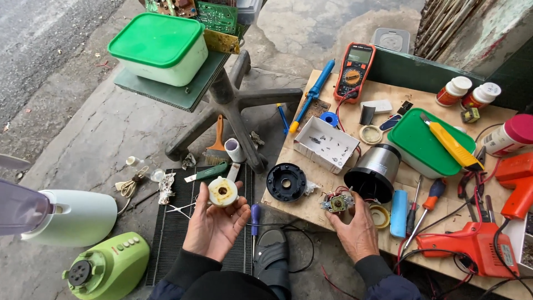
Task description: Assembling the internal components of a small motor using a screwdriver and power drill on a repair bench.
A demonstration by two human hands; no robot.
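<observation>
Small round cream part with a brown centre [222, 191], pinched at the fingertips of the left hand [214, 225], palm up, above a black ribbed mat [177, 233]. Right hand [358, 233] closed over a little wired motor piece [336, 203] at the wooden board's [302, 208] edge, beside a black-and-steel cylinder [375, 173] and black round cap [286, 181].

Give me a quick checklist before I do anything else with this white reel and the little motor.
1. White reel secure in left hand: ok, at the fingertips.
2. Small motor part steadied by right hand: ok, resting on the board.
3. Motor's wires free of tangles: cannot tell.
4. Black housing stable: not ok, tipped on its side.
5. Screwdriver near the right hand: ok.
</observation>
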